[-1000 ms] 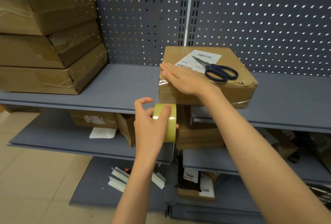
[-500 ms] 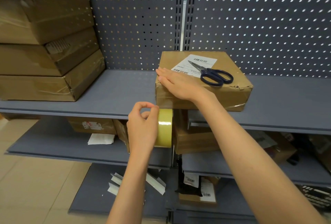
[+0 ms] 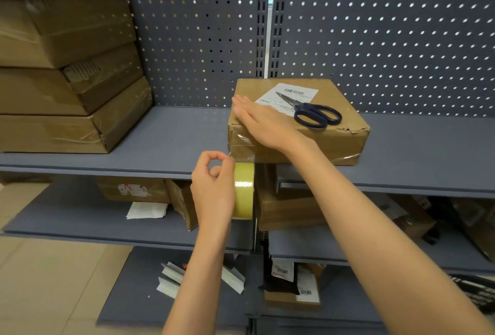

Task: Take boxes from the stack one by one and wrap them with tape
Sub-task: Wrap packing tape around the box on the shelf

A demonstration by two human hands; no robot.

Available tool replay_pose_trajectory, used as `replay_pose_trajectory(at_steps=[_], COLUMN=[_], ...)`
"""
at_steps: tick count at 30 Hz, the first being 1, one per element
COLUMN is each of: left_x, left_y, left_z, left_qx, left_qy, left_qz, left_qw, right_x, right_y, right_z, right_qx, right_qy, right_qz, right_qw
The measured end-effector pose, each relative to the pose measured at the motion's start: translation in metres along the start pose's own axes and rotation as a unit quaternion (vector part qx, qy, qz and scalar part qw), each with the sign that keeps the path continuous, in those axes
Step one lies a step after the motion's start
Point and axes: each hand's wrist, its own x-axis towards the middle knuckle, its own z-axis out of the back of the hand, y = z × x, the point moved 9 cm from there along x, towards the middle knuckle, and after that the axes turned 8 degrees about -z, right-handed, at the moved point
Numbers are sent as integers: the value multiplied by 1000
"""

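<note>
Head view: the right hand (image 3: 263, 127) lies flat on the box (image 3: 316, 141) beside the scissors (image 3: 312, 111); the left hand (image 3: 213, 187) grips the tape roll (image 3: 243, 190) below the shelf (image 3: 160, 147) edge.

Left hand (image 3: 214, 190) raised on an upright forearm, back toward the camera, thumb and forefinger pinched together at the top, other fingers curled round a tape roll (image 3: 243, 190). Right hand (image 3: 263, 125) flat, palm down, fingers straight and together, pressing on a cardboard box (image 3: 329, 141), forearm stretched diagonally forward.
</note>
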Motion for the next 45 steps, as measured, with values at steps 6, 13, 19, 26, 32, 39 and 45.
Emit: replay_pose_trajectory(at_steps=[6, 13, 19, 26, 32, 39, 45], left_x=[1, 0, 0, 0, -2, -4, -6], left_y=[1, 3, 3, 2, 2, -2, -3], left_z=[1, 0, 0, -1, -1, 1, 2], left_qx=[7, 3, 3, 13, 9, 6, 6], left_qy=[0, -2, -2, 11, 10, 3, -5], left_qz=[10, 28, 31, 25, 32, 32, 33], left_qw=[1000, 1000, 1000, 1000, 999, 999, 999], right_x=[-27, -37, -40, -48, -65, -77, -103], right_y=[-16, -62, -63, -79, -45, -26, -42], right_z=[79, 87, 89, 89, 81, 61, 62], right_qx=[68, -168, -166, -136, 18, 15, 15], right_qy=[-240, -198, -189, -160, -147, -113, -119], right_qz=[-32, -142, -181, -230, -110, -29, -59], right_qw=[968, 955, 951, 950, 983, 993, 991])
